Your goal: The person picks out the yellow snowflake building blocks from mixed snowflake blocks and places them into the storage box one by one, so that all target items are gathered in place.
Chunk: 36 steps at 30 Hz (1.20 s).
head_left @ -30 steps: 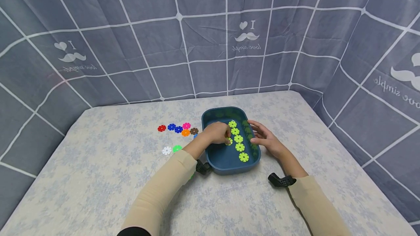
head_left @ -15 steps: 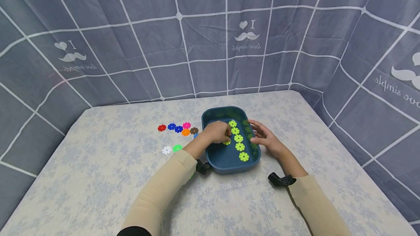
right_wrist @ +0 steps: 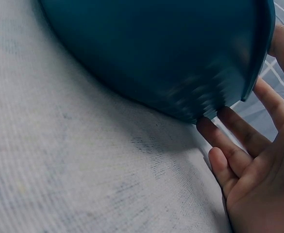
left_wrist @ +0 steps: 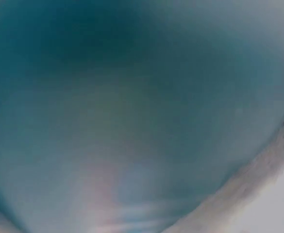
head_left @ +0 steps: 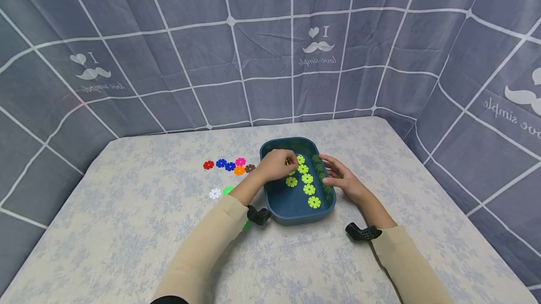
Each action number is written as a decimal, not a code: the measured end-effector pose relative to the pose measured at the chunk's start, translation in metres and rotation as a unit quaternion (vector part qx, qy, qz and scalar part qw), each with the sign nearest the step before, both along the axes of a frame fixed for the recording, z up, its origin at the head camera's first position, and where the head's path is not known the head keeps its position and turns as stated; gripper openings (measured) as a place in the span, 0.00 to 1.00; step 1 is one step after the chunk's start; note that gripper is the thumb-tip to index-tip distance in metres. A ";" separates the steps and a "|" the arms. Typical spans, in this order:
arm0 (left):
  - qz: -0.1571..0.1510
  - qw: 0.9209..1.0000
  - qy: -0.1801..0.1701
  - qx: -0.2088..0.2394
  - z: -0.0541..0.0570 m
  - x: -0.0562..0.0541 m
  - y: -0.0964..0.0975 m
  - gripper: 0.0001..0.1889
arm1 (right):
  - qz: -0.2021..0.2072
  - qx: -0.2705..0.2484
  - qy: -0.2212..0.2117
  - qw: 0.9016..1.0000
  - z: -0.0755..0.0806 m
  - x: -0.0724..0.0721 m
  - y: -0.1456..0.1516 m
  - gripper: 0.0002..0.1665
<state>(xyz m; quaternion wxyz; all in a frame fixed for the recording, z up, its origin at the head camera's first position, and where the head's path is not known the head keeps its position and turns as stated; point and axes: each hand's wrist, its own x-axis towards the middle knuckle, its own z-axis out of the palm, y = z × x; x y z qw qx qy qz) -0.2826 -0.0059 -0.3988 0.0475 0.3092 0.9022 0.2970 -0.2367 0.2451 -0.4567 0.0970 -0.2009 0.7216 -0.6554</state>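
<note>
Inside a dark blue plastic bin point(head_left: 291, 207), several yellow-green snowflake discs point(head_left: 309, 189) lie in a slanting column. Left of that column another yellow-green disc point(head_left: 291, 182) rests on the bin floor, with one more partly covered just beyond it. My left hand point(head_left: 276, 165) reaches over the bin's left side, fingers curled, thumb and fingertips together; a yellow sliver shows between them, mostly hidden. The left wrist view is a blue-green blur. My right hand point(head_left: 342, 179) rests against the bin's right side, its loosely extended fingers point(right_wrist: 229, 150) touching the outer wall point(right_wrist: 156, 63).
Left of the bin, on the floral tablecloth point(head_left: 139, 210), lie loose discs: red point(head_left: 208, 165), blue point(head_left: 221, 163), pink point(head_left: 240, 161), orange point(head_left: 239, 170), brown point(head_left: 250, 168), white point(head_left: 215, 193) and green point(head_left: 228, 190). A grey-blue checked curtain point(head_left: 262, 50) stands behind.
My left hand has moved slightly away from me inside the bin, uncovering a yellow-green disc now lying left of the column. My right hand stays at the bin's side.
</note>
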 end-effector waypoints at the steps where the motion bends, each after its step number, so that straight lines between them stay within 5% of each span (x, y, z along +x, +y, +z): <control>1: 0.001 1.000 0.000 0.007 0.002 0.001 -0.003 0.03 | -0.001 0.000 0.000 1.000 0.000 0.000 0.000 0.43; 22: 0.048 0.998 -0.006 0.047 0.024 0.021 -0.062 0.04 | -0.007 0.012 0.000 1.000 0.000 0.001 -0.001 0.42; 36: 0.082 0.995 -0.023 0.043 0.013 0.035 -0.099 0.06 | -0.004 0.009 0.002 1.000 0.000 0.002 0.000 0.43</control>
